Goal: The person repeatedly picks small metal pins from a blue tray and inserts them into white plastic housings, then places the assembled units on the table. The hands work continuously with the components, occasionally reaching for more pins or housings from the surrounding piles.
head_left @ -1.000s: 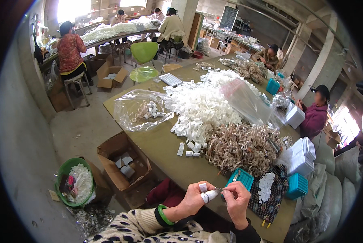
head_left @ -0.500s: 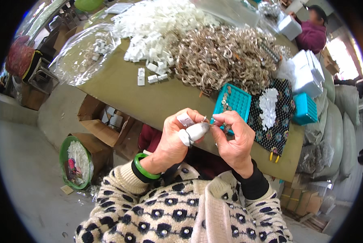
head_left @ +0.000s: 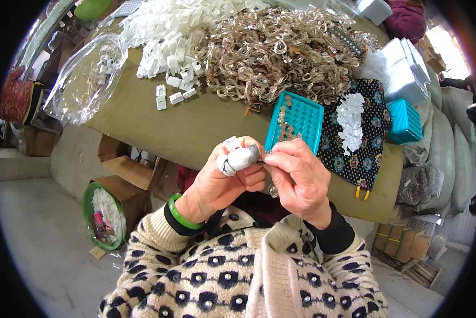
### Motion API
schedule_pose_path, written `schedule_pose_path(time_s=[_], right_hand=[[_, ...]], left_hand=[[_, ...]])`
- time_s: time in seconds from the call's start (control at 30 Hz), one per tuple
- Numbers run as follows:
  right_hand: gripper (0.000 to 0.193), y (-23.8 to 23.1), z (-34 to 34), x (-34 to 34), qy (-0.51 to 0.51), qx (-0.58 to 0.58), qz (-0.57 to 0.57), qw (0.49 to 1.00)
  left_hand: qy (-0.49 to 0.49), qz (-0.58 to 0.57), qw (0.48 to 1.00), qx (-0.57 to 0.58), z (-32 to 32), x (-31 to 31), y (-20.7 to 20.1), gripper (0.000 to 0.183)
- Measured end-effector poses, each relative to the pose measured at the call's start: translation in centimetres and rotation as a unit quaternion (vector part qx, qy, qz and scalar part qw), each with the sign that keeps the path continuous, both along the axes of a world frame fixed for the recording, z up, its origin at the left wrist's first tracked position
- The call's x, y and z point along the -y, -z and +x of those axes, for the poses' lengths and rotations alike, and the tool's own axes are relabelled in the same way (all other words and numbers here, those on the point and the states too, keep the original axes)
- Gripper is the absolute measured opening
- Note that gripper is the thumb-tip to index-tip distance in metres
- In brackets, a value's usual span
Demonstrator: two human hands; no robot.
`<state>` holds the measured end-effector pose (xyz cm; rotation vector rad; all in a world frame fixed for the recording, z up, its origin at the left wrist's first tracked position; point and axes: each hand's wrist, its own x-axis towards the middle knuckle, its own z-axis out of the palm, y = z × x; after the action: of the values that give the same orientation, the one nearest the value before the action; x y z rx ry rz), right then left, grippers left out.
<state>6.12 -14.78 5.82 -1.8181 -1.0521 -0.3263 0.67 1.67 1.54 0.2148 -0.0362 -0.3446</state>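
My left hand (head_left: 216, 175) and my right hand (head_left: 301, 183) meet in front of my chest, above the table's near edge. A grey-white wrapping (head_left: 239, 160) covers one finger of my left hand. That hand is closed around a small white plastic piece (head_left: 232, 144), whose end sticks up between the fingers. The fingertips of my right hand are pinched against the left ones on something small and mostly hidden. A short loop of clear cord (head_left: 273, 190) hangs below the right fingers. Just beyond, a teal tray (head_left: 313, 119) holds several small round metal pieces (head_left: 286, 130).
Behind lie a heap of clear looped cords (head_left: 269, 55) and a pile of white plastic pieces (head_left: 163, 40). To the right are a dark patterned cloth (head_left: 368, 143) bearing white flakes (head_left: 350, 124), and teal trays (head_left: 405, 121). A green basin (head_left: 91, 212) stands on the floor at left.
My view has shifted, so the table items sit higher in it. My right fingers have closed in against the left fingertips, and the clear loop now shows below them.
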Motion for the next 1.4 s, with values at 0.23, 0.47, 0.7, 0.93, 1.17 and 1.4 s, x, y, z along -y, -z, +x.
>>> schedule_pose_path(time_s=[0.23,0.47,0.7,0.93,1.17,1.4], right_hand=[[0.019,0.2,0.1,-0.3,0.021,-0.106,0.036,0.994],[0.011,0.5,0.0,0.3,0.006,-0.344,0.086,0.935],[0.012,0.6,-0.3,-0.1,-0.019,-0.422,0.166,0.891],[0.012,0.7,-0.5,-0.1,-0.021,-0.462,0.193,0.866],[0.008,0.7,-0.8,-0.1,-0.030,-0.493,0.215,0.843],[0.005,0.3,-0.5,0.1,-0.011,-0.546,0.148,0.825]], left_hand=[[-0.061,0.119,0.991,-0.016,0.3,-0.4,-1.3,0.032],[-0.087,0.458,0.885,-0.010,0.1,-0.9,-2.3,0.037],[-0.122,0.346,0.929,0.038,0.4,-0.6,-1.1,0.035],[-0.131,0.267,0.954,-0.029,0.2,-0.8,0.1,0.034],[-0.139,0.184,0.973,-0.005,0.1,-0.5,1.0,0.032],[-0.162,0.214,0.963,0.007,-0.1,-0.6,1.5,0.026]])
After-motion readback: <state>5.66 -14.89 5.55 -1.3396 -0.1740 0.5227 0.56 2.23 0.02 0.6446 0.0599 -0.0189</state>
